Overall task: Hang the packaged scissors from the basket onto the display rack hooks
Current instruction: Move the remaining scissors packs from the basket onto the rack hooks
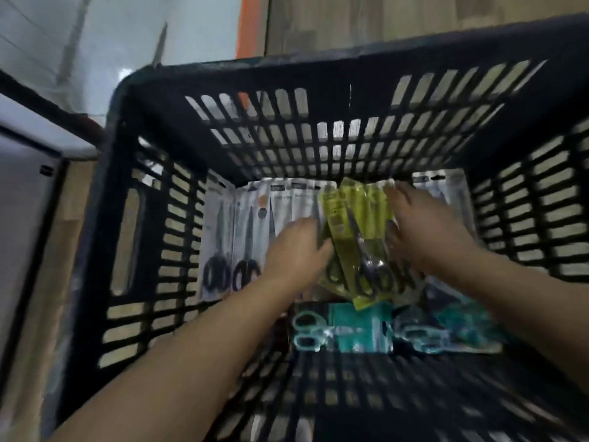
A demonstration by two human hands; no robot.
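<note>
Reaching down into the dark slatted plastic basket (318, 135), you have your left hand (296, 250) and right hand (427, 231) at either side of the yellow-green carded scissor packs (357, 224) lying on its floor; blur hides whether the fingers are clamped yet. This looks like the pickup step. Next, you need a firm hold on one pack, lifting it clear towards the unseen rack.

One basket (318, 74), two hands (296, 250)
</note>
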